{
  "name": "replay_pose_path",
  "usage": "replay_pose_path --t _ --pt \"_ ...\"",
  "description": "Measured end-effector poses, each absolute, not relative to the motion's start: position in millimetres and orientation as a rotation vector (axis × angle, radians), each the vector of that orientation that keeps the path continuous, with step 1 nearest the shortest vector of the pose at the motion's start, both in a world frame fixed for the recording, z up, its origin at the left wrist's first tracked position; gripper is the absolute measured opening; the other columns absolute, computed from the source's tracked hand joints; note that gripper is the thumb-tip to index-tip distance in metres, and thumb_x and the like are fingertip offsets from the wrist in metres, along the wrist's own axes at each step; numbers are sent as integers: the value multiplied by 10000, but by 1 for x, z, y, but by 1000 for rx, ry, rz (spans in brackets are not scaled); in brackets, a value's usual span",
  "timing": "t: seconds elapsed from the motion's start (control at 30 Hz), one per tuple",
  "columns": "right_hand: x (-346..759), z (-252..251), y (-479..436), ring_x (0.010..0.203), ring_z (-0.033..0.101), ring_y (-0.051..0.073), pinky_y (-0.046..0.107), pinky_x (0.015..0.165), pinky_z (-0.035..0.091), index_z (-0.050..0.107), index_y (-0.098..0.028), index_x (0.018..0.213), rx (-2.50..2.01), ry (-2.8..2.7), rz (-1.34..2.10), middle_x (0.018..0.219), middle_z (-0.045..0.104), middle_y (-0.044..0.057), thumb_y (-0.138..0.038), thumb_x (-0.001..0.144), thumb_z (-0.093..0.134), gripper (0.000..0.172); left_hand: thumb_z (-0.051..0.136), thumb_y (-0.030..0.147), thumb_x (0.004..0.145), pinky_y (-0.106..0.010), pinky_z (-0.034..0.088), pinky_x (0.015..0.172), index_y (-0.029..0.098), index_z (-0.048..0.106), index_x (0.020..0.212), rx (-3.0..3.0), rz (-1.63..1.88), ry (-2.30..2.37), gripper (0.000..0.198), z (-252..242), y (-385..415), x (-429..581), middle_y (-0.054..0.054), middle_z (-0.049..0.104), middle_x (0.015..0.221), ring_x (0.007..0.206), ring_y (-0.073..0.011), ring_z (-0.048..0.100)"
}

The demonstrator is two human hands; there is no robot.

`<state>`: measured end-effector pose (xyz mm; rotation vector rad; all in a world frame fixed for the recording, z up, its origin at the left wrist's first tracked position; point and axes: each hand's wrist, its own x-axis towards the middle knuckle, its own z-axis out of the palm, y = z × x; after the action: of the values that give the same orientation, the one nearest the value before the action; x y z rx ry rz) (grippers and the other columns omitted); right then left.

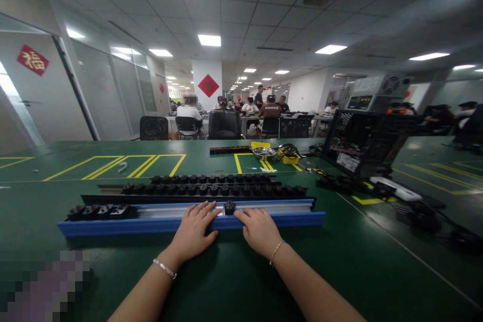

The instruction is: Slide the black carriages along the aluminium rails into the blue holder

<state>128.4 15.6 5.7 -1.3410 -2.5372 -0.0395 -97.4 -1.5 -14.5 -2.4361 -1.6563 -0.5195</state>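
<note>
A long blue rail [128, 227] with a silver channel lies across the green table. A small black block [229, 207] sits in the channel between my hands. My left hand [196, 229] rests on the rail left of the block, fingers spread. On the right, my right hand [260, 229] lies over the rail, its index finger reaching to the block's edge; its other fingers are partly hidden. Several black plug-like pieces [96, 212] stand at the rail's left end. Behind it, dark rails hold rows of black pieces [215, 190].
An open computer case [362, 143] stands at the back right, with power supply units on top. Cables and a white device [396, 188] lie on the right. A metal bowl [263, 152] and yellow items are farther back. People sit beyond the table.
</note>
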Motion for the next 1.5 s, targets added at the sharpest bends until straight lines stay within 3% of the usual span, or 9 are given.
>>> replay_pose_path --t 1.5 --pt "150 8 22 1033 497 175 322 909 306 496 -315 1226 -1298 -2557 8 1118 599 22 -217 787 448 453 546 337 747 -500 233 1064 350 438 1282 -2456 -513 -1690 545 -10 -3 -97 9 396 1416 1297 -257 338"
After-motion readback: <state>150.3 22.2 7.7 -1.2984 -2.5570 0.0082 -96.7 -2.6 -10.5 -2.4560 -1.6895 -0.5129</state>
